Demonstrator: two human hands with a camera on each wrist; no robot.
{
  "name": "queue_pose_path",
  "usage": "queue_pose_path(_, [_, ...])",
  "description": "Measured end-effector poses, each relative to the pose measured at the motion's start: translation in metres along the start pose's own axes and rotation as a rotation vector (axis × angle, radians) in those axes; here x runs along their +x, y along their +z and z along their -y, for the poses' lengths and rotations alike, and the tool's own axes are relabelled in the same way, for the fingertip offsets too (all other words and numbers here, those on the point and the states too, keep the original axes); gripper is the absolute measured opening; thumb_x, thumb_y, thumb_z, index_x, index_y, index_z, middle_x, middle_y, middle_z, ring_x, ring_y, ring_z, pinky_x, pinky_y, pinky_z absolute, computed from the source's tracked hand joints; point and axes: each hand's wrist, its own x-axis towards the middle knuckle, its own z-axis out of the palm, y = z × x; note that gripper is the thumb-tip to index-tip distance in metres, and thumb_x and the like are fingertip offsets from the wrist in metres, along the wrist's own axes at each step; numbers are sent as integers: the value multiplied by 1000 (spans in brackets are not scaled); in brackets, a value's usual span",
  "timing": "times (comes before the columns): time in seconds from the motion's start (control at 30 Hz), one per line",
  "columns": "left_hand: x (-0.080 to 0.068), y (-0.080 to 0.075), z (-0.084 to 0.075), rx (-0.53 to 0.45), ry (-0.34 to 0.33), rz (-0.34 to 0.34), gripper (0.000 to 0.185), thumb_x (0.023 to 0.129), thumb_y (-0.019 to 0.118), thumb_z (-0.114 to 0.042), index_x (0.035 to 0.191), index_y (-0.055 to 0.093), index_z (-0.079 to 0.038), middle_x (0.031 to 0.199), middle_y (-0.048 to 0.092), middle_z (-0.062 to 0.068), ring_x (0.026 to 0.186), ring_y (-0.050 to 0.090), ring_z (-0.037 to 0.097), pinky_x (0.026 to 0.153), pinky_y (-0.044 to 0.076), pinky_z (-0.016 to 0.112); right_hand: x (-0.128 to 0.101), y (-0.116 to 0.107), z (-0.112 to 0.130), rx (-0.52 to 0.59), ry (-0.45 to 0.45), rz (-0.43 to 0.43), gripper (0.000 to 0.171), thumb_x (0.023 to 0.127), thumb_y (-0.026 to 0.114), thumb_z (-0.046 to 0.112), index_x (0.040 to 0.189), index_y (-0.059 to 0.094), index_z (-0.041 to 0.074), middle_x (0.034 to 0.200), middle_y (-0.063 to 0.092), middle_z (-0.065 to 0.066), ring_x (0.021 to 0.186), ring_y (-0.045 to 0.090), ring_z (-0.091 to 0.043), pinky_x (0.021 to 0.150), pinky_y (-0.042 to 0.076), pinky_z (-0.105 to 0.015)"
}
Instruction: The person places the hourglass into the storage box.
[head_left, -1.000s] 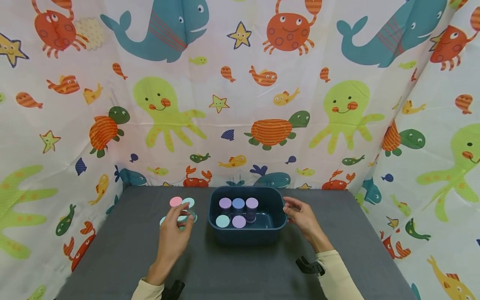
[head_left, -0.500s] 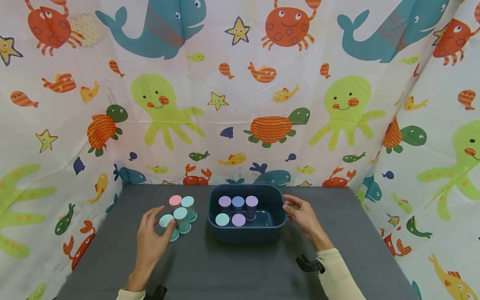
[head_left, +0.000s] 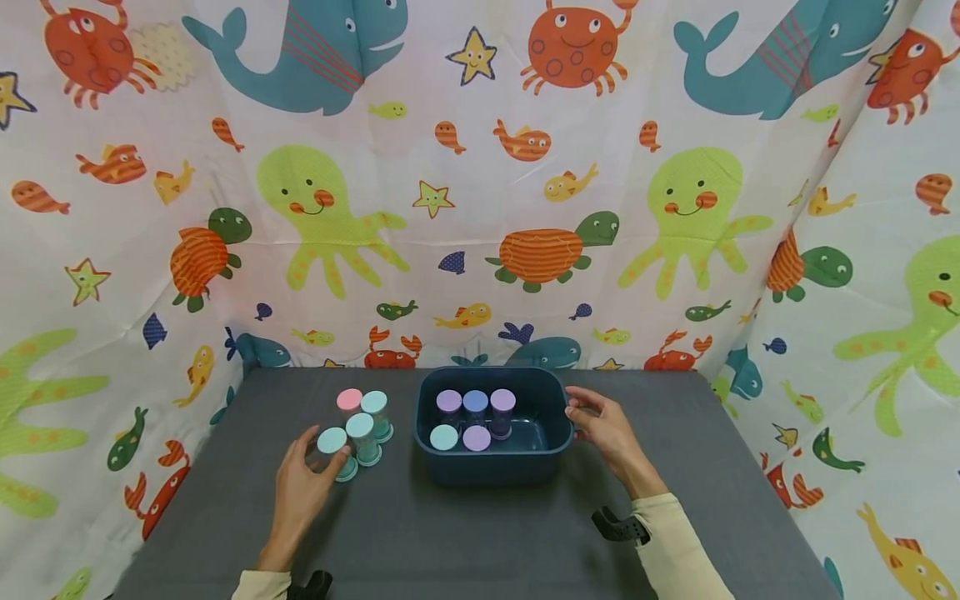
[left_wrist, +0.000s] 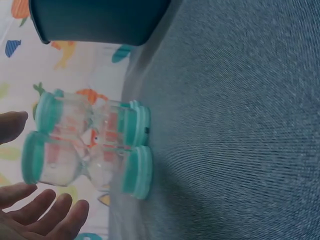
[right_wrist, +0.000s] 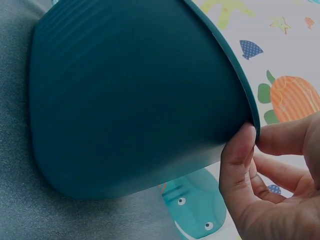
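My left hand (head_left: 300,487) is at the nearest of several small sand timers, its thumb and fingers spread to either side of this timer's mint cap (head_left: 332,440). In the left wrist view the sand timer (left_wrist: 62,162) stands on the cloth, with a fingertip right at its top cap and the thumb apart from it. Close behind stand two more mint-capped timers (head_left: 360,427) and a pink-capped one (head_left: 348,400). My right hand (head_left: 611,433) pinches the right rim of a dark blue bin (head_left: 491,471); in the right wrist view the thumb (right_wrist: 237,155) presses its outer wall.
Inside the bin, several sand timers with purple, blue and mint caps (head_left: 444,437) stand toward the left. A grey cloth (head_left: 465,542) covers the table. Behind it hangs a curtain (head_left: 465,275) printed with sea animals.
My left hand has drawn back from over the timers to the left and nearer me, then settled around the nearest one. My right hand stays on the bin's rim.
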Motion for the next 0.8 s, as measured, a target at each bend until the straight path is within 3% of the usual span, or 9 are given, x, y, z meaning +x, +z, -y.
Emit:
queue_pose_path(0.27, [2, 5, 12, -37, -43, 2, 70, 86, 75, -35, 140, 49, -1, 133, 55, 25, 121, 57, 43, 90, 53, 54, 0, 1, 0, -1, 2, -6, 41, 99, 56, 11, 139, 54, 10, 117, 54, -13, 91, 56, -21, 80, 56, -41])
queue_pose_path(0.5, [1, 7, 14, -41, -35, -38, 61, 85, 77, -34, 134, 56, -5, 127, 61, 20, 112, 63, 39, 84, 55, 50, 0, 1, -1, -1, 19, -17, 40, 98, 58, 12, 138, 54, 11, 119, 54, -14, 92, 56, -22, 78, 56, -37])
queue_pose_path(0.8, [0, 5, 11, -55, -12, -117, 58, 83, 79, -29, 129, 58, 0, 120, 64, 21, 108, 64, 35, 85, 55, 48, 0, 2, 0, -4, 19, -27, 40, 98, 58, 11, 138, 55, 11, 118, 54, -14, 90, 57, -22, 75, 56, -34])
